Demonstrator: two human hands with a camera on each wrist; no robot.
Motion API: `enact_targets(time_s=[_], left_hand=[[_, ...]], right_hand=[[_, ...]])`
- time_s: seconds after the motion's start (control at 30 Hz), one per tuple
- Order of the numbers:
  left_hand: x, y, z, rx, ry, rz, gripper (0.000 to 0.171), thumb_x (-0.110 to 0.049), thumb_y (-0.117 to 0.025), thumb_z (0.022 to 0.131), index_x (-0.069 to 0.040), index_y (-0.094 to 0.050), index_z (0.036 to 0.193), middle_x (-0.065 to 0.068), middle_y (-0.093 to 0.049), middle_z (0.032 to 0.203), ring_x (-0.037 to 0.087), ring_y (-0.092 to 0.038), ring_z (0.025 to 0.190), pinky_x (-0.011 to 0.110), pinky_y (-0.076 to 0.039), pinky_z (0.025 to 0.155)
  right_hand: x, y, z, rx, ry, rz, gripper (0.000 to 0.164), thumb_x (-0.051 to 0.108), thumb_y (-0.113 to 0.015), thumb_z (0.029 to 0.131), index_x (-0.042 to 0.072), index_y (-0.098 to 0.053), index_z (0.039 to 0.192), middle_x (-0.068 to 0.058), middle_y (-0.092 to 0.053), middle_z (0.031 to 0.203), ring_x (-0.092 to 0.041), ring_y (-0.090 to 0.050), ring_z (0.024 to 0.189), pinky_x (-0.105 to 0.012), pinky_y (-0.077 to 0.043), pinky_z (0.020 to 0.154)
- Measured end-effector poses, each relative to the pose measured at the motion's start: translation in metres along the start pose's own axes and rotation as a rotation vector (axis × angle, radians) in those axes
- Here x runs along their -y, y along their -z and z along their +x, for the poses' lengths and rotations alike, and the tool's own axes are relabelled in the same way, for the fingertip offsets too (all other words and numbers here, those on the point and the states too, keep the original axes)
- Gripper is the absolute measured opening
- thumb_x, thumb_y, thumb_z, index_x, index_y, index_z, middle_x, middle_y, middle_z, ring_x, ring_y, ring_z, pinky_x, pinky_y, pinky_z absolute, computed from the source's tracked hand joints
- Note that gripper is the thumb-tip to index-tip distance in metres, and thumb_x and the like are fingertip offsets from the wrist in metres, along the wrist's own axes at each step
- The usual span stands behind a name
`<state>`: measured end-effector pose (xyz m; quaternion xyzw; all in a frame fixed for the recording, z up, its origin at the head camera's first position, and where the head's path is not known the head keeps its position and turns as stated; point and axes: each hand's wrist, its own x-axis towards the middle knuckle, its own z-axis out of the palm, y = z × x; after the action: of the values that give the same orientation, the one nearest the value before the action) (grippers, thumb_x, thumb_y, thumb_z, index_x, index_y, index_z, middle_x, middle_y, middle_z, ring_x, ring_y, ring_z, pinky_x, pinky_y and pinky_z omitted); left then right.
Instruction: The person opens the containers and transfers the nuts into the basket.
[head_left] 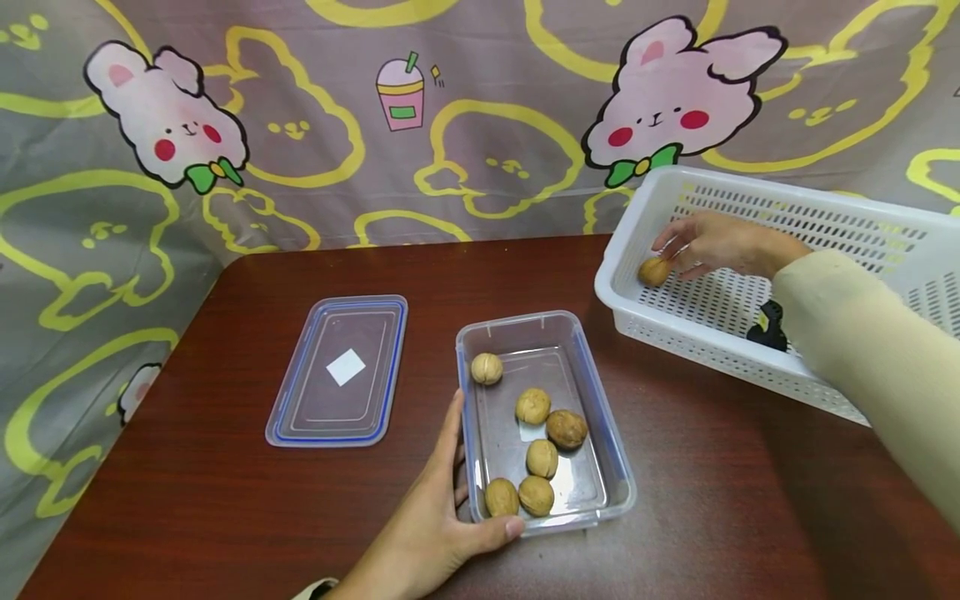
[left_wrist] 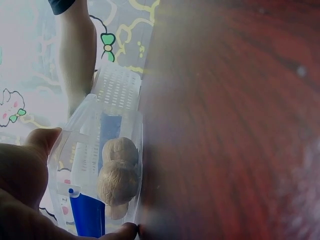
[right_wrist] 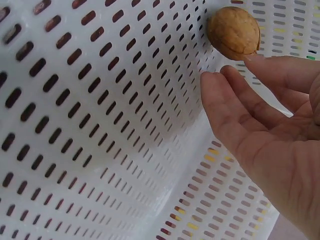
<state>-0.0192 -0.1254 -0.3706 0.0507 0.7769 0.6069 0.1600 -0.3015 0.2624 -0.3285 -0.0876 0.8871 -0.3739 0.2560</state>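
Note:
Inside the white perforated basket (head_left: 817, 187), my right hand (head_left: 723, 242) reaches down to a single walnut (right_wrist: 234, 32). In the right wrist view one fingertip touches or nearly touches its edge, while the other fingertips stand apart from it. My left hand (head_left: 438, 517) holds the clear plastic box (head_left: 618, 454) at its near left corner, thumb at the front rim and fingers along the left side. Several walnuts (head_left: 567, 429) lie on the box floor, most toward the near end. Seen from the left wrist, some of these walnuts (left_wrist: 119, 182) show through the box wall.
A clear lid (head_left: 337, 371) with a blue seal lies flat on the dark red table (head_left: 225, 500), left of the box. Below the right sleeve is a small black object (head_left: 768, 327). A patterned cloth (head_left: 315, 92) hangs behind the table.

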Motion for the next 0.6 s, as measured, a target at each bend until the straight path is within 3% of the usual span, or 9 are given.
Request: enact_targets(time_s=[0.27,0.43,0.6], left_hand=[[0.001,0.0,0.0,0.0,-0.006,-0.002,0.134,-0.019,-0.093,0.077,-0.029,0.003,0.17,0.021,-0.03,0.168,0.036,-0.039,0.151,0.047,-0.049,0.115],[0.002,-0.001,0.001,-0.003,-0.011,-0.004,0.134,-0.018,-0.093,0.077,-0.029,0.003,0.17,0.021,-0.032,0.167,0.036,-0.04,0.149,0.046,-0.05,0.114],[0.002,0.0,0.001,-0.003,-0.015,0.001,0.134,-0.019,-0.093,0.077,-0.029,0.003,0.17,0.021,-0.031,0.168,0.036,-0.04,0.149,0.046,-0.05,0.114]], right_hand=[[0.008,0.006,-0.003,-0.004,0.036,-0.068,0.046,-0.004,-0.055,0.099,-0.014,-0.047,0.143,-0.036,-0.053,0.14,-0.034,-0.061,0.12,-0.05,-0.061,0.099],[0.019,0.008,-0.011,-0.027,0.061,-0.101,0.046,-0.004,-0.057,0.1,-0.014,-0.047,0.143,-0.036,-0.051,0.141,-0.039,-0.059,0.121,-0.048,-0.063,0.096],[0.039,0.012,-0.028,-0.085,0.088,-0.153,0.046,0.003,-0.06,0.1,-0.006,-0.051,0.145,-0.029,-0.056,0.141,-0.037,-0.059,0.122,-0.047,-0.059,0.098]])
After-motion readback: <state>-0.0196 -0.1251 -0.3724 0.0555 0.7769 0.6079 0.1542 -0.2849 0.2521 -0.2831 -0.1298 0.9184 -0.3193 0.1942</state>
